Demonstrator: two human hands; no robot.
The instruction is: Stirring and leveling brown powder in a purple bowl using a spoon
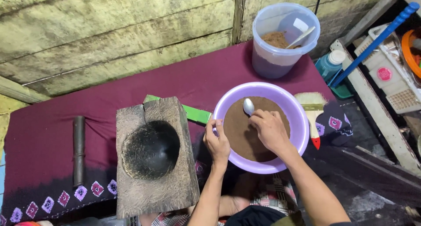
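My right hand [270, 128] hangs over the purple bowl [294, 104], fingers pressed together around the handle of a metal spoon [248, 106]; the spoon's round end points toward eleven o'clock and lies on the brown powder [245, 136] that fills the bowl. My left hand [217, 142] grips the bowl's rim at its nine o'clock edge, fingers curled shut on the plastic lip, thumb side toward me. The bowl sits on a maroon cloth [57, 116] with small diamond patterns along the near hem. Just beside the bowl at nine o'clock stands a heavy wooden block mortar [173, 188] with a dark round hollow scooped into it, and a green strip [196, 114] pokes out from behind it toward the bowl. Farther out at nine o'clock a dark pestle [79, 149] lies on the cloth, lengthwise toward me. At three o'clock of the bowl, touching or nearly touching its rim, lies a paintbrush [313, 110] with pale bristles and a red-tipped handle. At twelve o'clock stands a clear tub [274, 59] holding more brown powder and a white scoop [300, 36]. Behind everything runs a weathered plank wall [114, 33].
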